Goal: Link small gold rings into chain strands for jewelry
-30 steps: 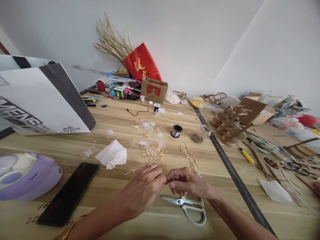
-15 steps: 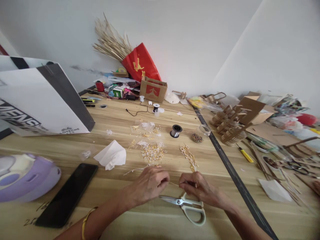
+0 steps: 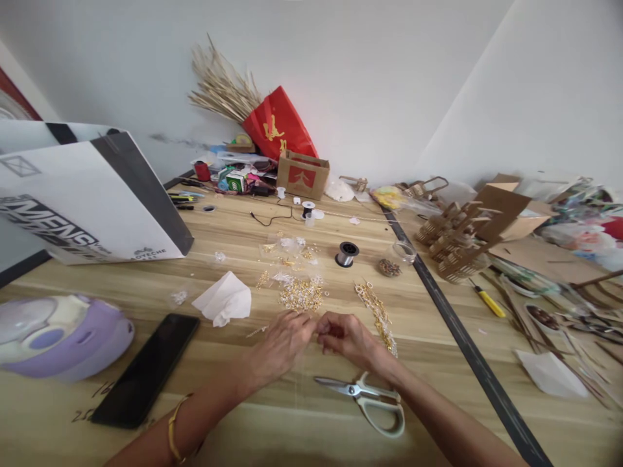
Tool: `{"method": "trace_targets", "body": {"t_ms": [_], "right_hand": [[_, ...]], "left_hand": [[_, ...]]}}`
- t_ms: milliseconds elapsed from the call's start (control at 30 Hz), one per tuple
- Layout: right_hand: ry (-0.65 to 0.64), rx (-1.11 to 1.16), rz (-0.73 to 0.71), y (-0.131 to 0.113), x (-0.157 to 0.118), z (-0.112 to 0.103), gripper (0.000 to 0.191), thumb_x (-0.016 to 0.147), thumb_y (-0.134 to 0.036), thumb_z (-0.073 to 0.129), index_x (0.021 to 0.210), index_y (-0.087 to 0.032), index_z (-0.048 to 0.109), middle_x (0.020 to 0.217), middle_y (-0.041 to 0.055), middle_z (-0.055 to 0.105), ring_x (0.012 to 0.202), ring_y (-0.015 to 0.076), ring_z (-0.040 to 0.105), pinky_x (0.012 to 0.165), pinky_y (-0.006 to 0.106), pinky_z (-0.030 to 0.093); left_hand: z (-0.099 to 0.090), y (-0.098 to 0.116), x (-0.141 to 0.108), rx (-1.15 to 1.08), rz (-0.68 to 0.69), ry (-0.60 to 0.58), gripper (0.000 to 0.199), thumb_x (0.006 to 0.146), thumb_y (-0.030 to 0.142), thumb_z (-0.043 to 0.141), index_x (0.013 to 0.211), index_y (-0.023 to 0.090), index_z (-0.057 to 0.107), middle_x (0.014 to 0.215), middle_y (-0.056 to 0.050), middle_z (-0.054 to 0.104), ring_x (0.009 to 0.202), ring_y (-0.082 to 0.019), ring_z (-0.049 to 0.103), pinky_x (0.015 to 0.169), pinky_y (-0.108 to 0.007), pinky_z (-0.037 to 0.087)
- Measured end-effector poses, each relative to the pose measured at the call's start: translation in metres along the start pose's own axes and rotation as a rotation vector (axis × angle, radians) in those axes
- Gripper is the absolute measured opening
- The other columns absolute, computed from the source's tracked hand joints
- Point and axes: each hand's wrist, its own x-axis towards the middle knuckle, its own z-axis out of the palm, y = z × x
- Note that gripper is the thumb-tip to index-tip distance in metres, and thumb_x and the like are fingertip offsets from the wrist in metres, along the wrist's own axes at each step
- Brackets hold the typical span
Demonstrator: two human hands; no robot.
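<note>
My left hand (image 3: 287, 338) and my right hand (image 3: 346, 338) meet fingertip to fingertip above the table. Both have their fingers pinched. A fine strand ran between them a moment ago; at this instant their fingers mostly hide it. A short beaded chain (image 3: 256, 332) pokes out beside my left hand. Just beyond lies a pile of gold and white beads (image 3: 299, 295). Gold and white bead strings (image 3: 376, 311) lie near my right hand. White-handled scissors (image 3: 363, 395) rest below my right hand, blades pointing left.
A thread spool (image 3: 347, 254) and a glass jar (image 3: 403, 251) stand farther back. To the left are a white tissue (image 3: 224, 299), a black phone (image 3: 146, 370), a purple device (image 3: 68, 337) and a large paper bag (image 3: 97, 201). Small woven baskets (image 3: 455, 243) and a yellow-handled tool (image 3: 489, 302) are at the right.
My right hand has moved left and slightly up, closing the gap to my left hand. The strand between them no longer shows clearly. The whole view has shifted slightly.
</note>
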Motion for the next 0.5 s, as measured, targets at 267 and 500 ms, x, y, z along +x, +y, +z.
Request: {"method": "trace_targets", "body": {"t_ms": [267, 500], "right_hand": [[-0.012, 0.158, -0.029, 0.012, 0.022, 0.004, 0.015, 0.079, -0.028, 0.058, 0.076, -0.013, 0.058, 0.058, -0.0016, 0.058, 0.051, 0.0091, 0.054, 0.051, 0.02, 0.042], [0.072, -0.114, -0.177, 0.023, 0.026, 0.005, 0.015, 0.083, -0.023, 0.053, 0.075, -0.014, 0.062, 0.061, -0.0007, 0.057, 0.055, 0.0101, 0.049, 0.053, 0.021, 0.037]], "left_hand": [[0.001, -0.015, 0.003, 0.021, -0.05, 0.011, 0.016, 0.089, 0.013, 0.041, 0.088, 0.013, 0.057, 0.083, -0.006, 0.062, 0.082, -0.019, 0.058, 0.078, -0.034, 0.044], [-0.005, -0.016, 0.007, -0.011, -0.112, -0.03, 0.018, 0.091, 0.018, 0.042, 0.083, 0.014, 0.058, 0.081, -0.004, 0.062, 0.08, -0.017, 0.058, 0.074, -0.028, 0.043]]}}
